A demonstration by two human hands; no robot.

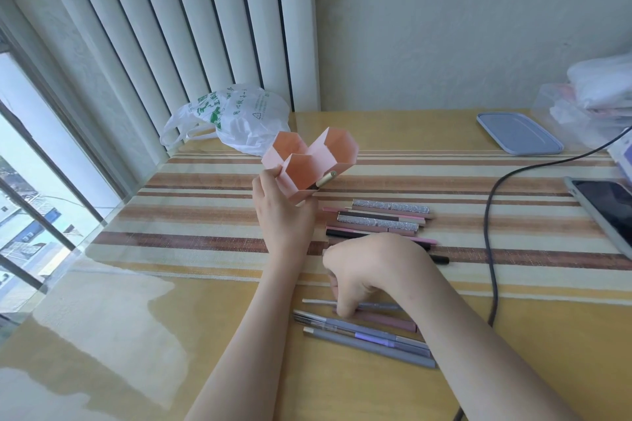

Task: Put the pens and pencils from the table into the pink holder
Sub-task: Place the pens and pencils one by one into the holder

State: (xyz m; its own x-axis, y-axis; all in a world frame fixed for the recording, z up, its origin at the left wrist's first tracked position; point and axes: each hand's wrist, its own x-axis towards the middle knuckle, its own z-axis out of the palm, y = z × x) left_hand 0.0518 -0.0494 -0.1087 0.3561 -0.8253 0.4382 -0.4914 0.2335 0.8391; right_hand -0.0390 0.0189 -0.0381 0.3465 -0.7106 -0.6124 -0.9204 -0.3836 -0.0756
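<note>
Head view: the risk sits with the holder (309, 164), which is off the tabletop (393, 133) and tipped well over toward the camera, its three mouths facing this way. One gold-capped pen (325, 179) already pokes out over the lip of the near compartment; tilted much further, it would likely slide out. A second risk is the pick itself: the pens lie packed side by side, so fingers closing on one may drag or roll its neighbours.

The left hand (285, 215) grips the holder from below, fingers wrapped round its lower walls and thumb on the left face.

The right hand (369, 270) is curled down over the near group of grey pens (369, 338), fingertips closing on a thin grey one (376, 305); whether it is already pinched or only touched, I cannot tell.

The remaining pens lie on the tabletop in two groups: pink and silver pens (379, 219) on the striped mat (205, 215), the grey ones nearer.
</note>
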